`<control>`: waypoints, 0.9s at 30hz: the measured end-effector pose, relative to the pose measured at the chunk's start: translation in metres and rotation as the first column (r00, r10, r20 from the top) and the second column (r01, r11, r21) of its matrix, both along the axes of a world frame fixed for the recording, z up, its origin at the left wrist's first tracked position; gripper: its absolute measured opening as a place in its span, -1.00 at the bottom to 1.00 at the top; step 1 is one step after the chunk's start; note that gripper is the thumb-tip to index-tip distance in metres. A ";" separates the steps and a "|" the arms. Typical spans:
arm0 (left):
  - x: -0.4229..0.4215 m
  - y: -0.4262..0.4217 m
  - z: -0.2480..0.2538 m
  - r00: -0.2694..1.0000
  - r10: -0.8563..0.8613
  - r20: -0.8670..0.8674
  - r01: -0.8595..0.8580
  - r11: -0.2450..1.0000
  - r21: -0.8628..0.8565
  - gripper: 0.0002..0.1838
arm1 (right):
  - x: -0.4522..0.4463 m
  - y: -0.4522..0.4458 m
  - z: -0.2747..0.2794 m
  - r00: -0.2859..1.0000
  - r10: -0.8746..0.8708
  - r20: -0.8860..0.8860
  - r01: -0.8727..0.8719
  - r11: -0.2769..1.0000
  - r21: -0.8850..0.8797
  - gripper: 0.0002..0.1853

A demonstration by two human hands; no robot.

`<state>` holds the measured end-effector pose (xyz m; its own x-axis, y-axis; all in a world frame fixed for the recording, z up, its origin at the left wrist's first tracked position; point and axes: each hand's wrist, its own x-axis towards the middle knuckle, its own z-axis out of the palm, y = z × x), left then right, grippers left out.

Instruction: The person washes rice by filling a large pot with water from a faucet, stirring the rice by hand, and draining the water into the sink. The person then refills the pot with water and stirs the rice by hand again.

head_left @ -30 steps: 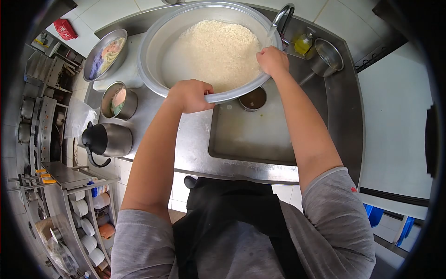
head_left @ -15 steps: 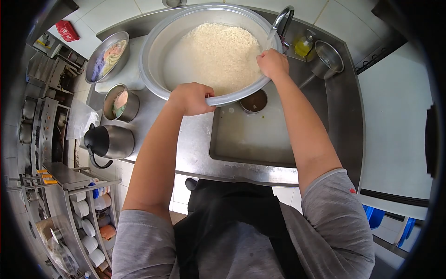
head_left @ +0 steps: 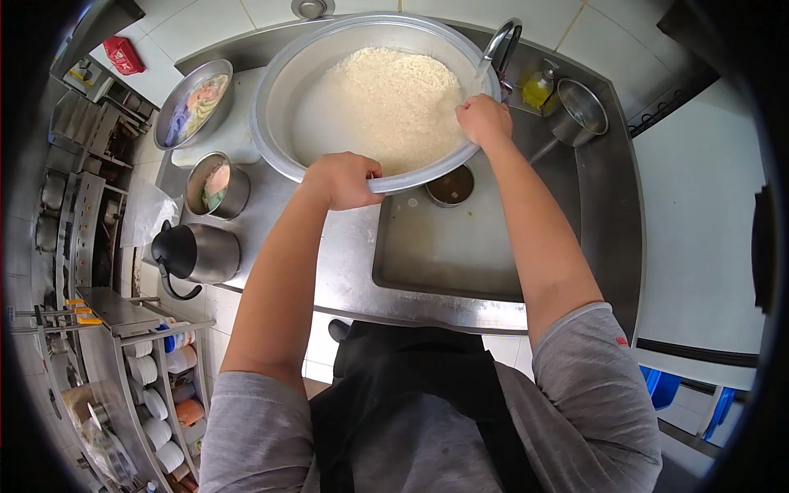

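A large metal basin (head_left: 279, 90) tilts over the counter and the back of the sink (head_left: 444, 255). Pale rice (head_left: 403, 90) heaps toward its right side, with cloudy water around it. My left hand (head_left: 343, 179) is closed round the near rim, thumb on the inside. On the right rim, my right hand (head_left: 486, 122) is closed too; its fingertips are partly hidden. Just beyond that hand, the curved tap (head_left: 511, 37) reaches over the basin's edge, and what looks like a stream of water falls from it.
Left of the basin stand a bowl of colourful contents (head_left: 193, 105), a steel pot (head_left: 217, 187) and a thermal jug (head_left: 196, 253). A soap bottle (head_left: 538, 89) and a saucepan (head_left: 580, 113) sit at the right. A round brown-looking drain or container (head_left: 450, 187) lies in the sink.
The whole view has shifted slightly, so things sit a little lower in it. Both hands keep their hold on the basin's rim, and the rice looks much the same.
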<state>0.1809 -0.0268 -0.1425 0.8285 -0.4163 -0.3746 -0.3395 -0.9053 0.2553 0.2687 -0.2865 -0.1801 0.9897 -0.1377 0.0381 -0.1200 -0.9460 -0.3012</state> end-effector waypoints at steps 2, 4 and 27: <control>0.000 0.000 0.001 1.000 0.007 -0.022 -0.006 1.000 0.027 -0.58 | 0.000 0.000 0.000 1.000 0.001 0.013 -0.001 1.000 0.004 -0.62; 0.000 0.001 -0.001 1.000 0.007 -0.018 -0.007 1.000 0.013 -0.58 | 0.000 0.000 0.002 1.000 0.006 -0.017 -0.006 1.000 0.000 -0.63; 0.000 0.002 -0.003 1.000 -0.001 0.012 0.001 1.000 -0.022 -0.61 | -0.004 0.002 0.005 1.000 0.014 -0.012 -0.014 1.000 0.002 -0.62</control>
<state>0.1805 -0.0252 -0.1452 0.8325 -0.4252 -0.3552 -0.3437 -0.8992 0.2708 0.2649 -0.2845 -0.1749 0.9920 -0.1237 0.0264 -0.1100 -0.9469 -0.3022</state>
